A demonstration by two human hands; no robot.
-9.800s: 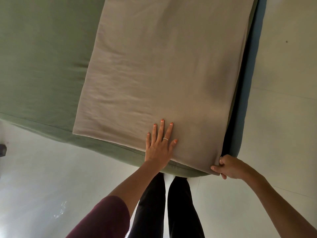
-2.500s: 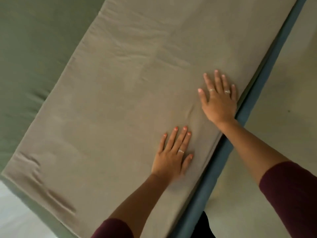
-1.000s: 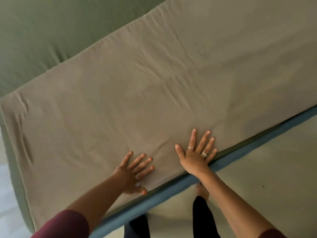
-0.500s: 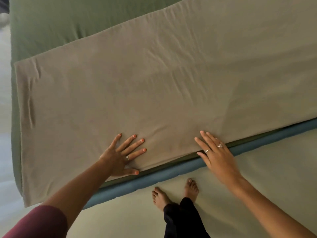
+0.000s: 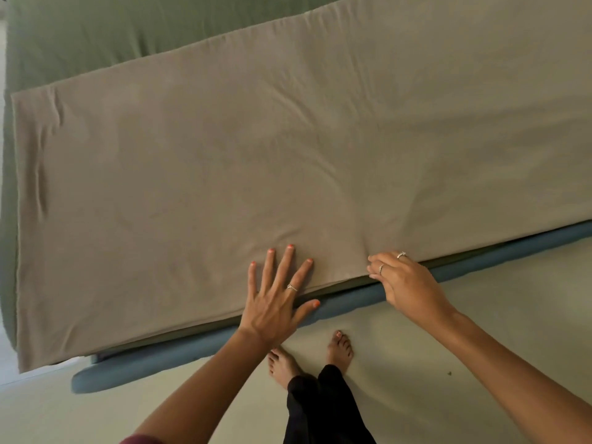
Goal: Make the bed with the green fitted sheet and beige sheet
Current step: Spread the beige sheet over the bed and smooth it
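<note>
The beige sheet [image 5: 272, 161], folded into a long band, lies flat along the near side of the bed. Under it the green fitted sheet [image 5: 105, 30] covers the mattress and shows at the far side and the left end. My left hand [image 5: 277, 291] lies flat with spread fingers on the beige sheet's near edge, thumb hanging over the side. My right hand [image 5: 405, 282] is just to its right, fingers curled over that same edge and gripping the beige fabric.
A blue bed frame rail [image 5: 179, 357] runs below the mattress edge, ending in a rounded corner at the lower left. My bare feet [image 5: 307, 355] stand on the pale floor [image 5: 448, 331] right beside it.
My left hand slid right along the sheet's near edge. My right hand went from lying flat at the edge to curling its fingers on the beige fabric.
</note>
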